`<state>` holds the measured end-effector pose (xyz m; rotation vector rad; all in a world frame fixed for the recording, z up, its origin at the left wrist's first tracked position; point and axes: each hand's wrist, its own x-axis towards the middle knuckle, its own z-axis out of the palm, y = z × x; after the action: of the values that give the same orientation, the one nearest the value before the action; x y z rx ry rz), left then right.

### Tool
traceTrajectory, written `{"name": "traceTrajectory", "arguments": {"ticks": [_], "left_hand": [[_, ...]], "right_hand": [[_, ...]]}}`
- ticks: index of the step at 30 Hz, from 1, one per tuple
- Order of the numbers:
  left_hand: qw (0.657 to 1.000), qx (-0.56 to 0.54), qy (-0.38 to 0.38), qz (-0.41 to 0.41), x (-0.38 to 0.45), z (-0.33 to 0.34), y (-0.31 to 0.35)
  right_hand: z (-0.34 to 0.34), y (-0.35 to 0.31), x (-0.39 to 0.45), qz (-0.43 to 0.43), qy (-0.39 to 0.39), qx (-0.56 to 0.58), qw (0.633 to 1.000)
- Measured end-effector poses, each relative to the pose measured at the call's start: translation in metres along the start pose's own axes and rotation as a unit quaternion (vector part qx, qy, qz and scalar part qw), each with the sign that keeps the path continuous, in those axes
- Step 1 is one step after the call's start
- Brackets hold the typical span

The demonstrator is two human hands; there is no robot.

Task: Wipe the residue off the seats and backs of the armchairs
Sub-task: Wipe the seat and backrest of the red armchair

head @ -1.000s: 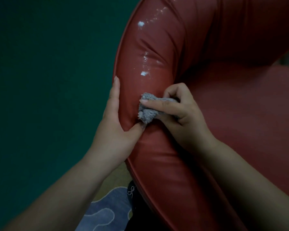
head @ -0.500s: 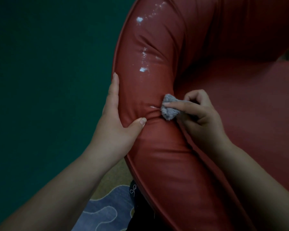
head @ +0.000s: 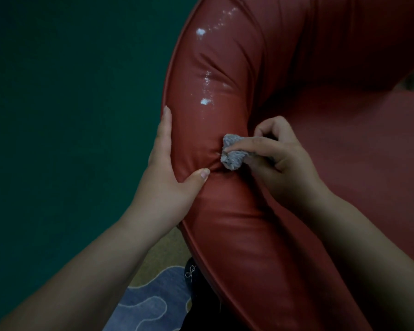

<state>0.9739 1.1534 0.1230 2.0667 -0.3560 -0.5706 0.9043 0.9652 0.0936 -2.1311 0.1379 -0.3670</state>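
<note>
A red armchair [head: 237,223] with smooth, shiny leather-like upholstery fills the right side of the view, seen from above. Its padded backrest rim curves from top centre down to the bottom. The covering looks soft and yielding, since it puckers into creases where it is pressed, and probably slick where wet. White residue spots [head: 204,101] and glistening streaks sit on the rim further up, well apart from the wiping point.

A small grey cloth [head: 233,155], fluffy and bunched into a wad, presses against the inner side of the rim at a crease. It looks light and limp, best pinched as a wad. The right hand [head: 280,158] is curled closed around it, forefinger stretched over the top, the other fingers folded.

The left hand [head: 167,173] steadies the rim just beside the cloth. Its fingers lie flat along the outer side and its thumb digs into the padding, near the cloth but not touching it. This hand grips the rim loosely, mostly spread.

Beyond lie a dark green wall [head: 69,103] and a blue patterned rug [head: 148,304].
</note>
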Motion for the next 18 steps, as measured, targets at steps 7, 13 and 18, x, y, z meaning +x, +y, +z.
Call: {"name": "traceTrajectory", "arguments": {"ticks": [7,13,18], "left_hand": [[1.0,0.002,-0.003,-0.002,0.001,0.001,-0.001],[1.0,0.008,0.001,0.001,0.0,0.0,-0.001],[1.0,0.017,0.006,0.01,0.002,0.0,-0.001]], "right_hand": [[0.007,-0.001,-0.004,0.01,-0.033,0.0,0.999],[-0.011,-0.001,-0.002,0.08,-0.032,0.022,0.996],[0.007,-0.02,0.003,0.107,-0.08,0.09,0.987]]}}
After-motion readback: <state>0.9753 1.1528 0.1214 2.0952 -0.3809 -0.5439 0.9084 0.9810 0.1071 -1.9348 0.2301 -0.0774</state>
